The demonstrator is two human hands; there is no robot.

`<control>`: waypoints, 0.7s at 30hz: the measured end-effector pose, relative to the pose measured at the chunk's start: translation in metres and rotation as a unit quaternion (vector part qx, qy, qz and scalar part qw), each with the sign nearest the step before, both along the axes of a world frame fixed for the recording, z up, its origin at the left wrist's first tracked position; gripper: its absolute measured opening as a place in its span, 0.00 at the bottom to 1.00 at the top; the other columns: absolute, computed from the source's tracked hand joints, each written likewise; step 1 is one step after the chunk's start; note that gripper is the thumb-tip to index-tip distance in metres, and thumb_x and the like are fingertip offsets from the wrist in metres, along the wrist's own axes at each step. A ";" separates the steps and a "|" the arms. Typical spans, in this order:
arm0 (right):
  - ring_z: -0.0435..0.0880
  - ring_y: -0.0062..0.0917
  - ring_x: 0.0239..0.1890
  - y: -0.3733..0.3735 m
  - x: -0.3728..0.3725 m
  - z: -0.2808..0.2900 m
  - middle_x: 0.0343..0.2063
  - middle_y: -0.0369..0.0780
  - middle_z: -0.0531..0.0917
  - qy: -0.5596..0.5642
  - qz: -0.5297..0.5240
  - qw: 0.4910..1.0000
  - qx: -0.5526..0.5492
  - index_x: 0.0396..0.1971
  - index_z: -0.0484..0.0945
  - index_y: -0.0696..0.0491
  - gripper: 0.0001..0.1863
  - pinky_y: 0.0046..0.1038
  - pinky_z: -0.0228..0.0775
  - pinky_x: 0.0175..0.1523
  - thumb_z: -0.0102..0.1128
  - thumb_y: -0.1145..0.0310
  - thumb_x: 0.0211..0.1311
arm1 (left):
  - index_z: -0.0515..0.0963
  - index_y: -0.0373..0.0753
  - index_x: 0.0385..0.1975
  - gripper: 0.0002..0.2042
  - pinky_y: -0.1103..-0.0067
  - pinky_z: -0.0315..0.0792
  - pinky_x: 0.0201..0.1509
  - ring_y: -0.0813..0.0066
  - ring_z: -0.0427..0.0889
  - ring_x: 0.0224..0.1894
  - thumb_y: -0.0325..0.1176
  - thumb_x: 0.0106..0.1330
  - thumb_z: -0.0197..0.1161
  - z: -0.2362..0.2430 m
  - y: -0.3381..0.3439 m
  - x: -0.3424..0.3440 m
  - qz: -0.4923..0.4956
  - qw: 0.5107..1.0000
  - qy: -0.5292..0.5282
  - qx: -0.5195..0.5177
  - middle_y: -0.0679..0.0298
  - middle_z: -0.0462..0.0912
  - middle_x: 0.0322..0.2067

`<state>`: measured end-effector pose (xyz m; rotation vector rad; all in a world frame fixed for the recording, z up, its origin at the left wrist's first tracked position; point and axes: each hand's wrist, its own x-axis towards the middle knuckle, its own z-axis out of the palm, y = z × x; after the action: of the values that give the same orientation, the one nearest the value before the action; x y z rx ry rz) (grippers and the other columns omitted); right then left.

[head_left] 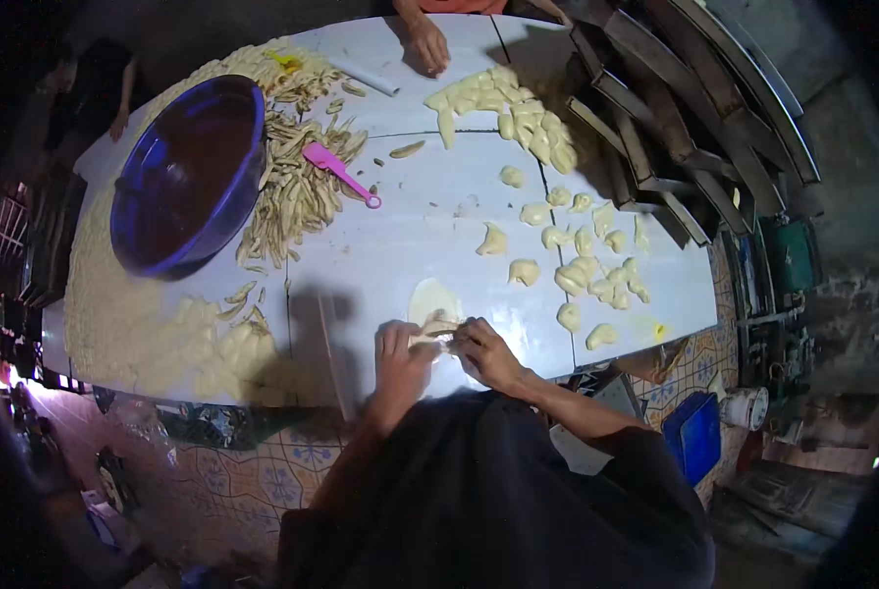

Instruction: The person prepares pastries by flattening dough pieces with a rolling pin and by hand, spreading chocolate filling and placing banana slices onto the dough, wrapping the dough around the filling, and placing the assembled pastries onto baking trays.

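Observation:
Near the front edge of the white table, my left hand (400,355) and my right hand (488,355) meet over a flattened oval of pale dough (433,298). Its far end lies flat on the table. Across its near end, between my fingertips, is a brownish strip (440,330) that looks like sliced fruit. The fingers of both hands are bent and closed on the dough edge around this strip; my fingertips partly hide it. Several loose dough lumps (524,272) lie to the right, and a heap of similar brownish strips (287,187) lies at the far left.
A large purple basin (246,211) rests on the left, by a sheet of dough (115,334). A pink scoop (336,172) lies on the strips. Dark metal trays (655,108) are stacked at the far right. Another person's hand (427,44) is at the far edge, near more dough (493,93).

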<state>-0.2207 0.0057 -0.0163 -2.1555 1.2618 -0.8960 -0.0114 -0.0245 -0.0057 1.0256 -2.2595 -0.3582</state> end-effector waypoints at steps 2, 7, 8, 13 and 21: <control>0.77 0.42 0.42 -0.010 0.007 0.004 0.38 0.45 0.79 -0.049 -0.073 0.995 -0.050 0.37 0.81 0.58 0.10 0.39 0.73 0.46 0.64 0.80 0.53 | 0.82 0.38 0.36 0.10 0.58 0.64 0.52 0.54 0.70 0.48 0.27 0.54 0.69 -0.008 -0.009 -0.005 0.034 0.999 0.030 -0.016 0.56 0.74 0.39; 0.78 0.45 0.45 -0.044 0.004 0.003 0.38 0.47 0.81 -0.093 -0.142 0.985 0.018 0.37 0.81 0.58 0.12 0.40 0.74 0.47 0.61 0.82 0.51 | 0.81 0.37 0.27 0.05 0.57 0.64 0.53 0.55 0.71 0.48 0.20 0.53 0.62 -0.005 -0.038 -0.026 0.138 0.982 0.112 0.057 0.57 0.76 0.37; 0.78 0.45 0.47 -0.042 0.001 -0.001 0.40 0.48 0.80 -0.059 -0.125 0.990 0.023 0.37 0.81 0.59 0.11 0.40 0.75 0.49 0.61 0.82 0.51 | 0.81 0.37 0.27 0.05 0.57 0.64 0.53 0.55 0.71 0.48 0.20 0.53 0.62 -0.005 -0.037 -0.026 0.137 0.982 0.114 0.056 0.57 0.76 0.37; 0.76 0.45 0.51 -0.031 -0.004 0.016 0.48 0.50 0.77 0.023 -0.073 0.996 -0.050 0.40 0.79 0.62 0.13 0.39 0.74 0.56 0.62 0.79 0.53 | 0.79 0.39 0.51 0.19 0.56 0.58 0.62 0.48 0.65 0.58 0.27 0.57 0.63 0.014 -0.015 -0.016 0.091 0.994 -0.014 0.051 0.53 0.72 0.49; 0.77 0.48 0.51 -0.038 0.001 -0.012 0.50 0.52 0.77 0.001 -0.111 0.993 0.036 0.47 0.75 0.62 0.17 0.42 0.73 0.55 0.63 0.77 0.58 | 0.74 0.36 0.53 0.21 0.52 0.64 0.60 0.50 0.72 0.58 0.30 0.58 0.65 -0.036 -0.032 -0.004 0.073 0.997 -0.021 0.002 0.51 0.74 0.54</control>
<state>-0.2198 -0.0320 -0.0282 -1.9888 1.5329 -0.9213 -0.0153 -0.0561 -0.0418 1.2025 -2.2065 -0.2820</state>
